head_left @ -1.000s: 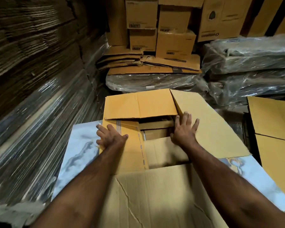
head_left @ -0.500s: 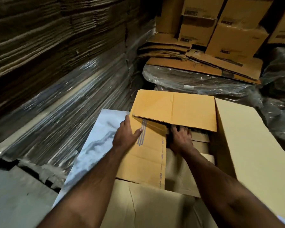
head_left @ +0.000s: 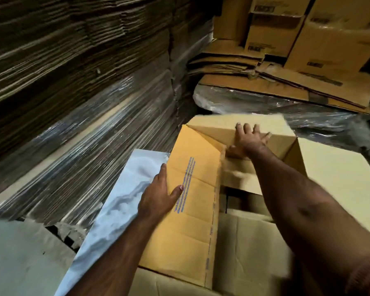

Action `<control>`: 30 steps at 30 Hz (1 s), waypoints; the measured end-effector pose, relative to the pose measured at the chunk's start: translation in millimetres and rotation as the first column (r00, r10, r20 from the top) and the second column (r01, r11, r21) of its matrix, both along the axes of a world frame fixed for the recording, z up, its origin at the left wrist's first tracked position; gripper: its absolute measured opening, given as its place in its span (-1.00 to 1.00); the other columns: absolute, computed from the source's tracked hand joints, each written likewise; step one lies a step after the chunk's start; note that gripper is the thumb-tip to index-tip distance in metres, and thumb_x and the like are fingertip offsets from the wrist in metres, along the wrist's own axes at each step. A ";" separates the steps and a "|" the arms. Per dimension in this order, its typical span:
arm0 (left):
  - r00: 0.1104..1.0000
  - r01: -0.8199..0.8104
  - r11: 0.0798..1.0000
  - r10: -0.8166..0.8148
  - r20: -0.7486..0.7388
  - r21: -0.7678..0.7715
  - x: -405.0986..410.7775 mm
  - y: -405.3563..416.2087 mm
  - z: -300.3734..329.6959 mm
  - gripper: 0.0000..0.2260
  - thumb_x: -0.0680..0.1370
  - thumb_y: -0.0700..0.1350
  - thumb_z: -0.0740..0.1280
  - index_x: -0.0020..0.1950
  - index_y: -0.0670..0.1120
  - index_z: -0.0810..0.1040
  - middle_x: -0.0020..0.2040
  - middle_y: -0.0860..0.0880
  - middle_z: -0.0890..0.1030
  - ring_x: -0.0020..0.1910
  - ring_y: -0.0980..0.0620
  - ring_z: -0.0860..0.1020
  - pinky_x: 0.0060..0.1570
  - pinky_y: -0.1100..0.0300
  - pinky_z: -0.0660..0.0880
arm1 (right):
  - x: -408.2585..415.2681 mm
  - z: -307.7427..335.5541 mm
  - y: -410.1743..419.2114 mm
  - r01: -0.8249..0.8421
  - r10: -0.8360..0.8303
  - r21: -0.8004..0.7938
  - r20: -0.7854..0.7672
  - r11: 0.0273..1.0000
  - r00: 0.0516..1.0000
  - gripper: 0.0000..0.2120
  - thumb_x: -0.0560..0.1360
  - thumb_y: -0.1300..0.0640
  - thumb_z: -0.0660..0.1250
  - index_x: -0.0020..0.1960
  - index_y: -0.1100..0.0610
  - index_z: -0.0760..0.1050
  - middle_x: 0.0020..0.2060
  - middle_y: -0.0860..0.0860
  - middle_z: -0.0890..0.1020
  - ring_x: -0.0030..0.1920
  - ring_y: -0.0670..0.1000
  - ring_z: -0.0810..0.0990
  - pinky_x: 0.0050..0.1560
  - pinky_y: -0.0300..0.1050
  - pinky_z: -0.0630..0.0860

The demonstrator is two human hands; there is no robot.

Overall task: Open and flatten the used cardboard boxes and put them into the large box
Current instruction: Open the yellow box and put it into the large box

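Head view. Step: flattened cardboard box being packed into large box. Left hand, at 9 o'clock of the panel, grips its edge, thumb on top. Right hand, at 12 o'clock, presses its folded flap, fingers spread. Next, likely: push both down flat.

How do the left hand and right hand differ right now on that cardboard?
The left hand grips the orange flap's outer edge, thumb on top; the right hand presses spread fingers against the paler far flap. The left hand is nearer, the right hand reaches farther. Both touch cardboard at the large box.
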State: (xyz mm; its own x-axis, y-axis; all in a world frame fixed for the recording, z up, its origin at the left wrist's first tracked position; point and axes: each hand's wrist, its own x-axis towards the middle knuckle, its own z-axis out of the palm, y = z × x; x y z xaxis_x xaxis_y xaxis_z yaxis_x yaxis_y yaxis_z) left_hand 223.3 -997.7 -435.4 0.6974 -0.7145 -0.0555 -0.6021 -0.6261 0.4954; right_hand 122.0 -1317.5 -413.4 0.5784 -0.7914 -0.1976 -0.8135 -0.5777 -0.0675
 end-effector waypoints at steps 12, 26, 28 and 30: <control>0.999 -0.039 0.999 0.039 -0.025 0.002 -0.1 -0.5 6.7 -0.25 0.56 0.23 0.25 0.61 -0.02 -0.02 0.46 -0.11 0.39 0.36 -0.19 0.44 0.22 -0.06 0.44 | -14.3 7.4 54.7 0.042 -0.061 0.125 0.154 0.991 0.986 -0.21 0.55 -0.14 0.30 0.61 0.04 -0.05 0.60 0.12 -0.08 0.59 0.21 -0.09 0.48 0.42 0.01; 0.981 -0.195 0.941 0.188 -0.052 -0.278 -12.1 11.0 25.1 -0.60 0.52 -0.06 0.34 0.32 -0.17 0.47 0.29 -0.21 0.44 0.21 -0.24 0.47 0.08 -0.03 0.45 | -105.3 -33.5 281.3 0.091 -0.325 0.434 0.503 0.896 0.801 -0.49 0.58 -0.10 0.25 0.40 0.17 0.32 0.28 0.14 0.46 0.30 0.17 0.44 0.26 0.03 0.43; 0.972 -0.223 0.911 0.234 -0.012 -0.346 -17.7 19.7 28.6 -0.72 0.50 -0.11 0.34 0.16 -0.19 0.54 0.13 -0.22 0.51 0.08 -0.27 0.51 -0.02 -0.05 0.46 | -117.2 -31.2 286.4 0.150 -0.399 0.442 0.546 0.884 0.736 -0.54 0.64 -0.05 0.20 0.41 0.23 0.33 0.29 0.19 0.47 0.32 0.20 0.42 0.24 0.01 0.39; 0.971 -0.204 0.917 0.235 0.050 -0.344 -26.5 29.0 29.7 -0.84 0.49 -0.15 0.31 0.04 -0.17 0.54 0.02 -0.21 0.53 0.00 -0.26 0.51 -0.10 -0.04 0.45 | -127.6 -27.1 288.1 0.223 -0.565 0.557 0.576 0.800 0.591 -0.54 0.65 -0.12 0.14 0.33 0.23 0.42 0.24 0.21 0.54 0.22 0.19 0.50 0.15 0.00 0.45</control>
